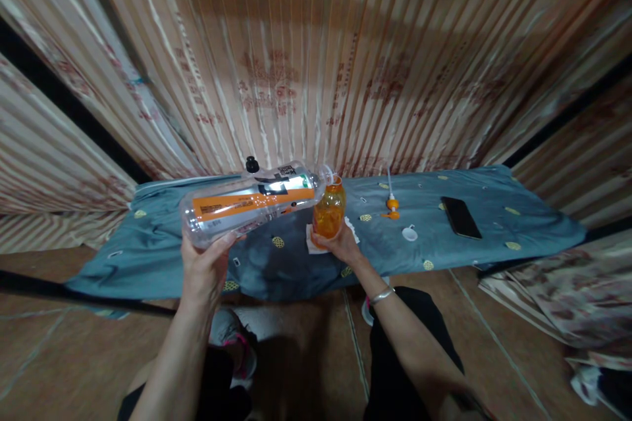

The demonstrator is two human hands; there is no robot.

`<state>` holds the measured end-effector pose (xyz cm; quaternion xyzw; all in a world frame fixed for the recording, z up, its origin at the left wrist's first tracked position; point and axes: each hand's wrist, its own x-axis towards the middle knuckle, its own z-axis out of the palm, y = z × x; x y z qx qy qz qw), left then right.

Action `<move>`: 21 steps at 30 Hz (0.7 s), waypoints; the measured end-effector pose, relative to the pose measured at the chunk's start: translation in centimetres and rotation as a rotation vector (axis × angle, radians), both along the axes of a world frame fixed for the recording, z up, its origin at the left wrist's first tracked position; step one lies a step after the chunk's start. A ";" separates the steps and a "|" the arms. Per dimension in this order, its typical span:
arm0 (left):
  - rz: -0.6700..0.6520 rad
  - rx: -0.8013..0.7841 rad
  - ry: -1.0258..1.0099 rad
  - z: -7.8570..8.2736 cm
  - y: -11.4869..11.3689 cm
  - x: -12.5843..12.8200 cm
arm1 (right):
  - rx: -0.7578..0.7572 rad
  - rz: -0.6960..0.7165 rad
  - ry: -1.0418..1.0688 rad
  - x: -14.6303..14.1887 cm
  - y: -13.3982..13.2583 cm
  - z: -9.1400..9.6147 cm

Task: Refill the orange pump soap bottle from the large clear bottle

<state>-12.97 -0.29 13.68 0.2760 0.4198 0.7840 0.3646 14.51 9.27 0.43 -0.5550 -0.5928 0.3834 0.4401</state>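
Forward; left hand (205,266) under clear bottle (247,205)

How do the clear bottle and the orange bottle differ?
Size: the clear bottle is larger than the orange bottle. Pose: the clear bottle is tipped nearly sideways in the left hand; the orange bottle stands roughly upright in the right hand. Shared: both are see-through.

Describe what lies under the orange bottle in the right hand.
A white sheet shows beneath the orange bottle, on blue cloth. The bottle and the right hand cover the sheet's middle; whether the bottle rests there cannot be seen.
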 end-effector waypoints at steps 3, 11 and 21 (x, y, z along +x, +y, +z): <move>-0.005 0.005 -0.006 0.4 -0.1 0.1 | 0.007 -0.004 -0.004 0.1 0.0 -0.1; -0.010 -0.003 -0.010 0.6 -0.2 0.4 | 0.015 -0.014 -0.025 0.0 0.1 -0.3; -0.004 -0.006 -0.004 0.3 -0.1 -0.1 | 0.006 -0.024 -0.022 -0.2 0.0 -0.2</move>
